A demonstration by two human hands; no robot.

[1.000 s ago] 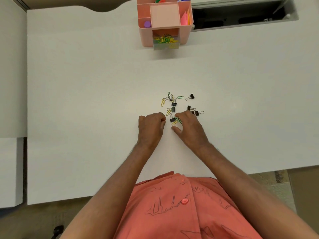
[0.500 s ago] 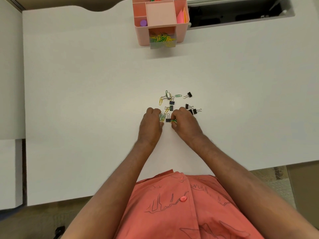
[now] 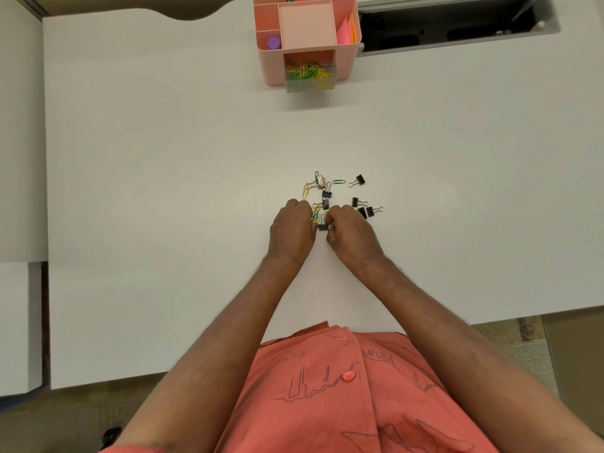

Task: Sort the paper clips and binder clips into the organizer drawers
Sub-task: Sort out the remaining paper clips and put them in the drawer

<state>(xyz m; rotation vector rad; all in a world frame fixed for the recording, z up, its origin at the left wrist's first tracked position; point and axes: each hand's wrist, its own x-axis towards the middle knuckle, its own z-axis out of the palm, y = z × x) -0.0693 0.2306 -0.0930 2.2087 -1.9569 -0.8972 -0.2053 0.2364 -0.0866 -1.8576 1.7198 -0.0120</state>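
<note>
Both hands curl over the near edge of the scattered clips, hiding their fingertips. The right hand [image 3: 351, 232] has its fingers pinching a small black binder clip [image 3: 323, 227]; whether the left hand [image 3: 291, 228] grips anything cannot be told. Black binder clips [image 3: 359, 180] and thin green and yellow wire paper clips [image 3: 339, 182] lie on the white worktop [image 3: 163, 191]. The pink plastic organizer [image 3: 307, 34], cut off at the top, has its clear drawer [image 3: 310, 76] open with paper clips inside.

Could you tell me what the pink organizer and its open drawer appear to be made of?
The organizer looks like matte, opaque moulded plastic: uniform pink, thin walls. The drawer looks like clear plastic, since the paper clips show through its front.
</note>
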